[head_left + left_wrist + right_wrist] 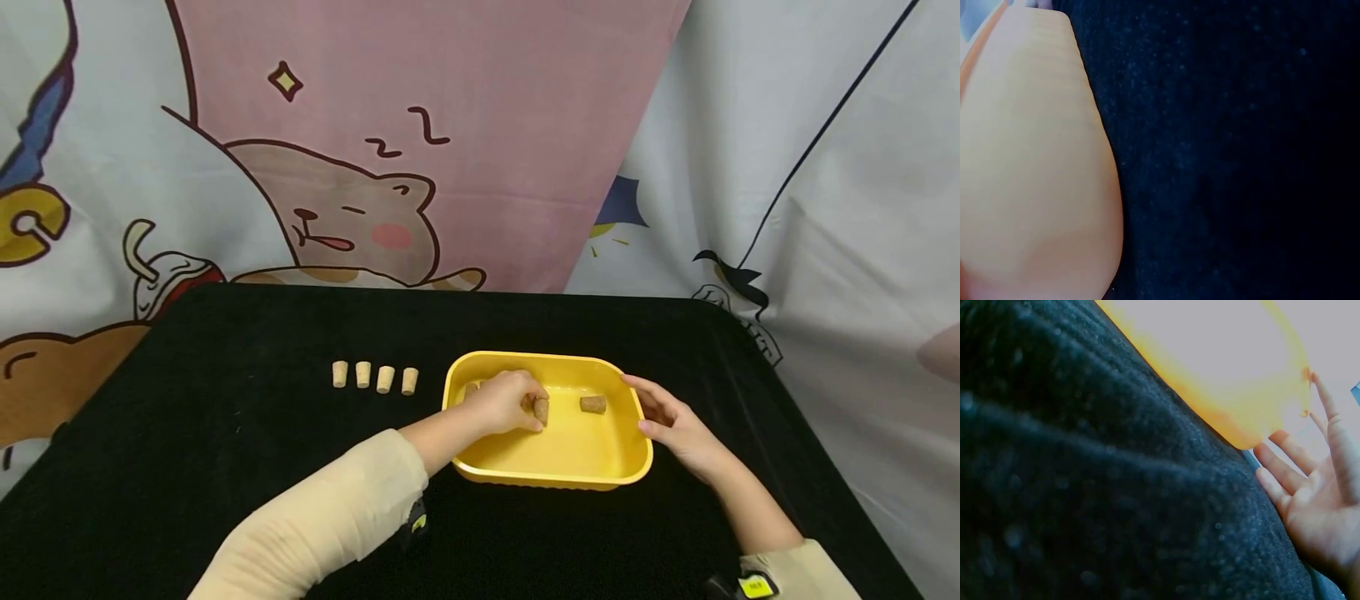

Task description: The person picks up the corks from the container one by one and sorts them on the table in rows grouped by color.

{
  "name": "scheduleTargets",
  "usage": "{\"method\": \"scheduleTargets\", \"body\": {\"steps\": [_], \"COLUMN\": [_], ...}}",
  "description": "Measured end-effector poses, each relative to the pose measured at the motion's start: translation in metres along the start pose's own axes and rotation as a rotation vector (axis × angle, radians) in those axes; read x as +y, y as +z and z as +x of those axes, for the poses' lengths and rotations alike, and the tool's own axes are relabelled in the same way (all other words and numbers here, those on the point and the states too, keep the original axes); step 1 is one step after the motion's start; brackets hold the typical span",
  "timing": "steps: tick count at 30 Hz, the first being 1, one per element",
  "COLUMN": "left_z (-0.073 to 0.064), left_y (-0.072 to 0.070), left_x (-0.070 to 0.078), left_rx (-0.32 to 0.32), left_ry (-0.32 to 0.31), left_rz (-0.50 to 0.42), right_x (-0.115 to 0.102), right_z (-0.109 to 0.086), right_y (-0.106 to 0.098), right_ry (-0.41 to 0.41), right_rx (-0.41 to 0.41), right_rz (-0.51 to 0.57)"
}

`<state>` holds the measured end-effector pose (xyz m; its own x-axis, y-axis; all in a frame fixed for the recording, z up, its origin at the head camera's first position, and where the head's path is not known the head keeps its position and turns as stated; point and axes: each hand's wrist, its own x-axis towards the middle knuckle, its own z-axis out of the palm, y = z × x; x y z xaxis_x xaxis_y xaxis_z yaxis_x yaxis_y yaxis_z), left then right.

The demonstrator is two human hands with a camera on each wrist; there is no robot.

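Note:
In the head view my left hand (504, 403) reaches into a yellow plastic basin (551, 482) and pinches a brown cork stopper (541, 411) between thumb and fingers. Another brown cork (592, 404) lies on its side in the basin's right half. Behind my left hand more cork (470, 390) shows at the basin's left end, mostly hidden. My right hand (678, 429) touches the basin's right rim with its fingertips and thumb. From the right wrist, that hand's fingers (1294, 453) look spread and nearly straight against the basin's outer wall (1235, 419).
Several pale tapered corks (386, 380) stand in a row on the black cloth (225, 467), left of the basin. A patterned curtain (480, 167) hangs behind the table. The left wrist view holds mostly sleeve (1035, 156) and dark cloth.

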<state>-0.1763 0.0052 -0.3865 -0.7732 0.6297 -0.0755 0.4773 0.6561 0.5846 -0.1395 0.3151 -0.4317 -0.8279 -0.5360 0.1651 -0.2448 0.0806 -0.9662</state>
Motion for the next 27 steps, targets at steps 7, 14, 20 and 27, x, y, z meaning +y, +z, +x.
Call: {"method": "scheduleTargets", "body": {"steps": [7, 14, 20, 27], "left_z": [-0.001, -0.007, -0.016, -0.037], "left_y": [0.000, -0.006, -0.017, -0.033], "left_x": [-0.002, -0.001, 0.003, 0.009], "left_rx": [-0.013, 0.027, 0.054, 0.145], "left_ry": [0.082, 0.133, 0.168, 0.189], "left_rz": [-0.047, -0.116, -0.156, -0.138], "right_x": [0.001, -0.001, -0.001, 0.000], "right_z": [0.000, 0.001, 0.001, -0.001], "right_y": [0.001, 0.003, 0.003, 0.001], "right_ry": [-0.018, -0.026, -0.020, -0.008], "right_rx": [-0.006, -0.005, -0.003, -0.003], "right_rz": [0.014, 0.019, 0.009, 0.003]}}
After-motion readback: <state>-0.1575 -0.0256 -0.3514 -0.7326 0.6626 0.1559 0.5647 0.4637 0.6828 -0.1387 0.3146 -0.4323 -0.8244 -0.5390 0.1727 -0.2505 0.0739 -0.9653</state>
